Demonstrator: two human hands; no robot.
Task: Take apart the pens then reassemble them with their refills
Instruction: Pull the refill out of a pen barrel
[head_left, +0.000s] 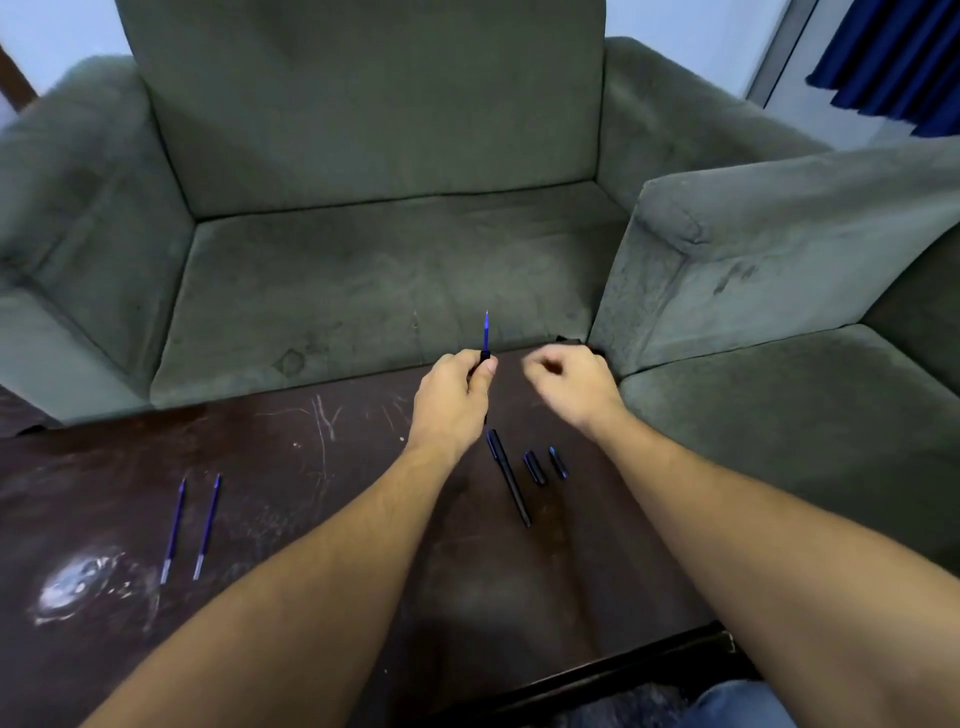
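My left hand (453, 402) is closed around a black pen barrel held upright, and a blue refill (486, 332) sticks up out of its top. My right hand (566, 382) hovers just to the right with its fingers curled, and I cannot tell whether it holds a small part. On the dark table (311, 519) below the hands lies a black pen (509, 478), with two short black-and-blue pen pieces (534, 466) (558, 461) beside it. Two loose blue refills (174, 530) (208, 525) lie side by side at the left.
A grey-green armchair (363, 208) stands right behind the table's far edge, and a second one (779, 291) is at the right. A whitish smear (72, 587) marks the table's near left. The near table edge (623, 670) runs diagonally at the bottom right.
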